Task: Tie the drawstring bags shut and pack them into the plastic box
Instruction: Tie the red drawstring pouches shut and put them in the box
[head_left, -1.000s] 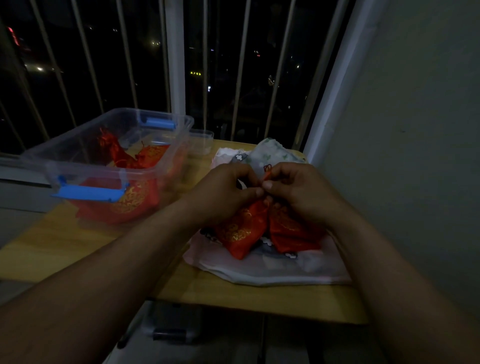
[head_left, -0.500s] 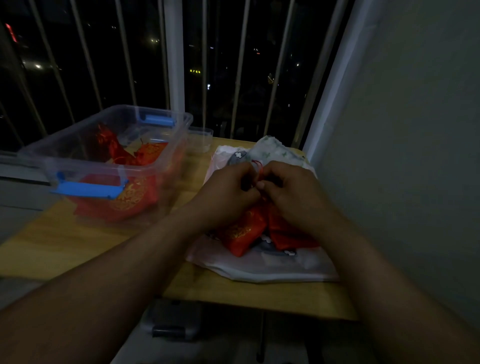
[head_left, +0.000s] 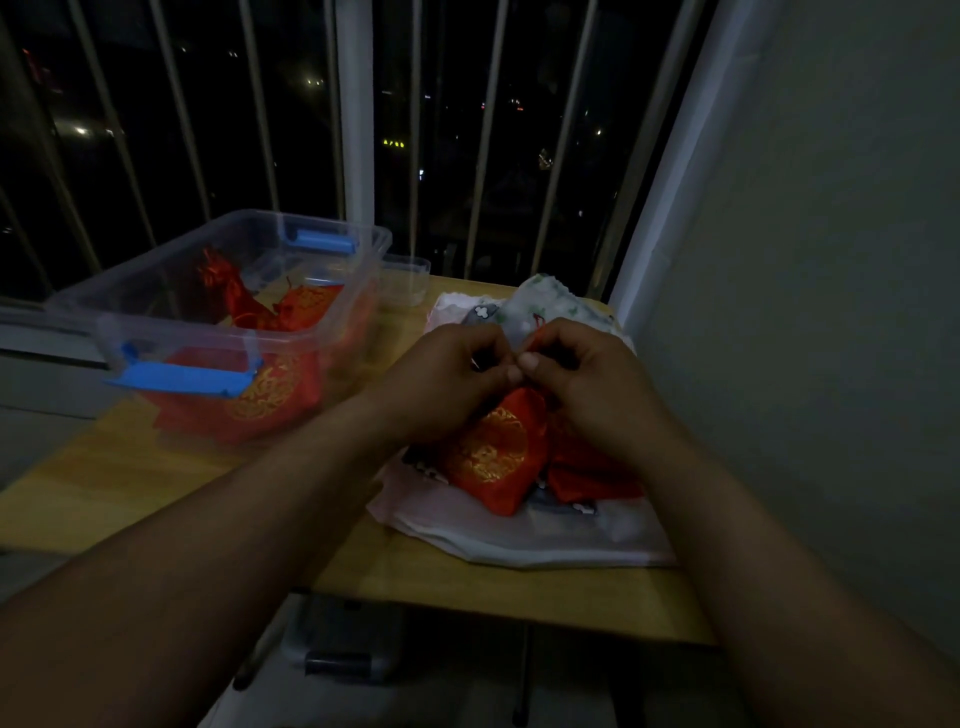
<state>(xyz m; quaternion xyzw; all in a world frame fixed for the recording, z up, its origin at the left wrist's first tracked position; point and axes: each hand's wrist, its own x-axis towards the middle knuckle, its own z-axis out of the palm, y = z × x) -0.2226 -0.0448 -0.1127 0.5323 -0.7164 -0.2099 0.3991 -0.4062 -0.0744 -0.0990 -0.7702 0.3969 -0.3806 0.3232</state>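
Wooden table (head_left: 130, 467): both hands' fingers (head_left: 511, 371) pinched shut on red bag (head_left: 493, 452) drawstring.

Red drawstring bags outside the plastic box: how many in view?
2. One red bag lies on the white cloth, its neck pinched by the left hand and right hand; a second bag sits beside it, under the right hand. Hands may hide more.

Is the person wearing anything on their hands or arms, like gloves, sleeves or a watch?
No. The left hand and the right hand are bare, with no gloves, and no ring shows in this dim light. Both forearms are uncovered as far as the picture's lower edge: no sleeve, watch or bracelet appears. The fingernails look short and plain.
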